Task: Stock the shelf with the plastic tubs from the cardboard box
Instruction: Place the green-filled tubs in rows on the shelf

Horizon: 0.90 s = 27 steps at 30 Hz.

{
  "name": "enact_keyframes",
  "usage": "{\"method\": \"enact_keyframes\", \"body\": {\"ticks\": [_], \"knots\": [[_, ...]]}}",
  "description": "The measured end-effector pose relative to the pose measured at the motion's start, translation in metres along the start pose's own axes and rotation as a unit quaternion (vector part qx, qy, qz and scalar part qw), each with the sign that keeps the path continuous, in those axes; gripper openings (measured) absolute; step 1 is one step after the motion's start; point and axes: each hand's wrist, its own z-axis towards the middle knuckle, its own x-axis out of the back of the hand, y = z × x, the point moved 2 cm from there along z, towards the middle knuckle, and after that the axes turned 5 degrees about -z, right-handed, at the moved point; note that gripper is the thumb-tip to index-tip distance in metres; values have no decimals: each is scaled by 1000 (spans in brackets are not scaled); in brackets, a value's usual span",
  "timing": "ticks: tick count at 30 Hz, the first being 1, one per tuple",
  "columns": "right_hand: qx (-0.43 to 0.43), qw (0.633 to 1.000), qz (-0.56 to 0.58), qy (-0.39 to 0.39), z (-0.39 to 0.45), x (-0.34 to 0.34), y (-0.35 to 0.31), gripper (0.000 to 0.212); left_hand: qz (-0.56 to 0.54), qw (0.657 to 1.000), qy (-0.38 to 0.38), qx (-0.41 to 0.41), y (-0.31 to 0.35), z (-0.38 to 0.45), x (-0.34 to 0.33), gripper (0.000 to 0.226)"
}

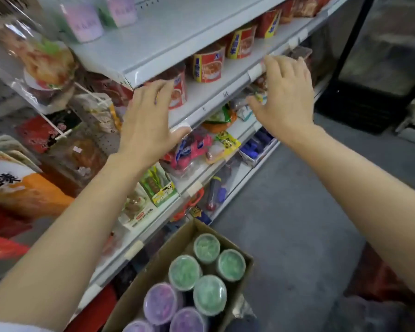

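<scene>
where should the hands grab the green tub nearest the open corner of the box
Judging from this view, take the green tub by its lid rim from straight above. It stands upright in the cardboard box, lid up, packed against other tubs and the box wall, so its sides are hardly reachable. Both hands are up at the shelf.

A: What is the left hand [151,121] hiding?
B: Part of a red-labelled cup [179,89], mid-frame.
A: And the brown cardboard box [153,269]?
B: The bottom edge is cutting it off.
</scene>
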Motion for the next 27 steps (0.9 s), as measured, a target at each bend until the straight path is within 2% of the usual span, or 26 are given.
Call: {"method": "enact_keyframes", "body": {"ticks": [3,8,15,17,20,22,24,26,27], "knots": [[-9,999,-9,-36,-67,-17,-7,67,1,999,-32,-14,12,-48,-33,85],[-59,988,-10,-144,-190,-62,-24,71,-36,991,-124,-36,14,-133,-108,76],[-165,950,-4,-265,-366,-159,-79,72,-39,944,-327,10,-41,-254,-251,76],[-195,927,17,-320,-413,-187,-102,74,-36,920,-390,17,-60,-291,-284,71],[-246,873,54,-417,-480,-221,-131,75,-71,880,-467,35,-90,-332,-330,64],[-293,840,84,-448,-514,-234,-142,73,-108,842,-522,88,-110,-349,-356,67],[-366,803,131,-451,-538,-242,-149,68,-175,793,-560,163,-121,-360,-373,55],[-461,762,176,-418,-552,-245,-152,56,-264,744,-554,266,-126,-367,-379,20],[-510,739,198,-394,-553,-244,-153,44,-290,727,-543,305,-127,-367,-378,20]]}}
